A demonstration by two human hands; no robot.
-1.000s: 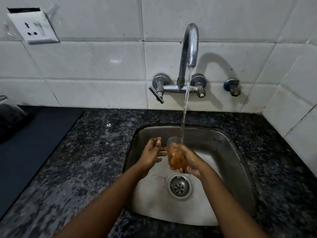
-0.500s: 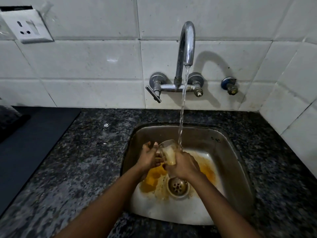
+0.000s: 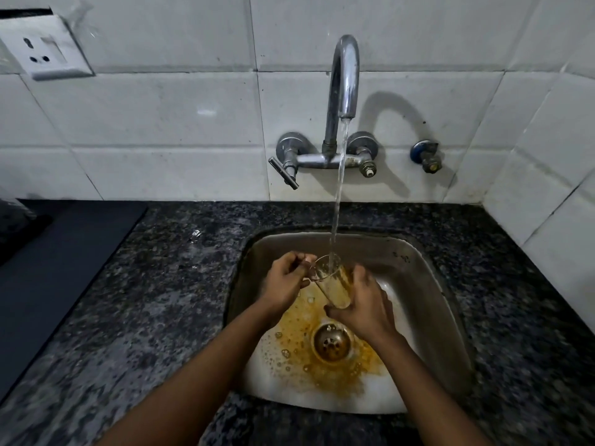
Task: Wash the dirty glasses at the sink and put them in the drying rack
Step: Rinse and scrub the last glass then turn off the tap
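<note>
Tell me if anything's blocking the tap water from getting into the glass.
Nothing visible does. The stream falls straight into the open mouth of the glass; the left hand is beside the rim, the right hand grips lower.

One glass (image 3: pixel 330 283), two hands (image 3: pixel 285 280), one tap (image 3: pixel 343 82)

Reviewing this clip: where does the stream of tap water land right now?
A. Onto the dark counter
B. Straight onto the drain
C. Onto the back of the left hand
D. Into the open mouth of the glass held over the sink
D: the stream from the tap runs down into the rim of the tilted glass, which the right hand holds above the sink.
</note>
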